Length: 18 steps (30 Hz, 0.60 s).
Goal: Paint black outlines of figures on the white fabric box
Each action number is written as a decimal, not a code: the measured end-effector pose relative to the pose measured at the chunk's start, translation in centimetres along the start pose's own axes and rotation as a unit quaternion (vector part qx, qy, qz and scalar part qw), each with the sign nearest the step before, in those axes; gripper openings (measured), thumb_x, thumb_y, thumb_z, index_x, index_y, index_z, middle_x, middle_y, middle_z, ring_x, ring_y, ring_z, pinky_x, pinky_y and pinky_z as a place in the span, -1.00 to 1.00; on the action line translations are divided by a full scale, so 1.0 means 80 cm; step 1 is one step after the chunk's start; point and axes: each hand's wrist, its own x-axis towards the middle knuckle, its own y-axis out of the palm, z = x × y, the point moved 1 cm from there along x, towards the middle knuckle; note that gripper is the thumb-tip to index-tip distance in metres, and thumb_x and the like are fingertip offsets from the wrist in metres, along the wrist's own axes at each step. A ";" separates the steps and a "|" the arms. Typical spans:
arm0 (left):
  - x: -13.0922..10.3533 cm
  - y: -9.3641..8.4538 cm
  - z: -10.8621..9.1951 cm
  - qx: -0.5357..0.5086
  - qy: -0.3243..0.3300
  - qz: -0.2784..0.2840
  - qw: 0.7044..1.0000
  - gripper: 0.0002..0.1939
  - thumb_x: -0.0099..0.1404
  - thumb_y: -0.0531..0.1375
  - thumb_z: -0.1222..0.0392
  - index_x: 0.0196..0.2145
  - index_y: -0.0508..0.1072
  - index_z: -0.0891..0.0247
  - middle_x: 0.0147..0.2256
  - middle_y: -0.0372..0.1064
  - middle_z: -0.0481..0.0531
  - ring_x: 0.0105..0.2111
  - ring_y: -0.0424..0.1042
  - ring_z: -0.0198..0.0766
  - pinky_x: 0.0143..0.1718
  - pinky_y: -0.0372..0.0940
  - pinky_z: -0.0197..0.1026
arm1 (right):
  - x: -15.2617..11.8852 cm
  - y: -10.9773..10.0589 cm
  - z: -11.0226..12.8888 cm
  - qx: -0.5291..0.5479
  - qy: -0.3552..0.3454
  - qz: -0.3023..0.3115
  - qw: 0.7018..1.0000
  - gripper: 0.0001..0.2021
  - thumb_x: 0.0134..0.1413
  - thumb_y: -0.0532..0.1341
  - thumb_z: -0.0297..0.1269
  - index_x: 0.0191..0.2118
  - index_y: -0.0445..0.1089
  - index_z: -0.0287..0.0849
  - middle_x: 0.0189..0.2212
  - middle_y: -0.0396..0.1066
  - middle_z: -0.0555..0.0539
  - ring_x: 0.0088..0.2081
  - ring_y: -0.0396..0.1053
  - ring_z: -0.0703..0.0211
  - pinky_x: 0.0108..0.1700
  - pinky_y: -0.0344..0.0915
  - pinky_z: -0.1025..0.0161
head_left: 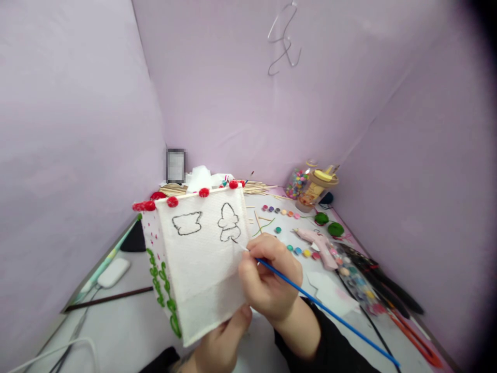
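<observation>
Right hand [272, 274]: fingers pinched on a slim blue-handled paintbrush [330, 308], close to the tip, presumably for fine control; tip at the black-outlined figure [229, 223].
Left hand [225, 342]: thumb at the near edge of a white, textured, box-shaped piece [209, 280], other fingers hidden; seemingly steadying it, raised and tilted, drawn face toward the viewer.
Red pompoms [204, 192]: along its far edge.
Small round multicoloured paint pots [306, 253]: right, on the white table [124, 326], likely for easy reach.
Pale-pink glue gun [322, 246]: right, beside the pots, laid aside.
</observation>
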 end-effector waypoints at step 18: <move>-0.002 0.001 0.015 -0.004 0.021 -0.020 1.000 -0.51 0.50 0.20 -0.27 0.04 0.73 0.08 0.08 0.71 0.11 0.39 0.38 0.04 0.56 -0.16 0.08 | 0.002 0.000 0.000 -0.002 0.018 -0.027 0.999 -0.76 0.06 0.18 -0.59 -0.33 0.26 -0.04 -0.54 0.27 0.12 -0.55 0.30 0.26 -0.49 0.26 0.27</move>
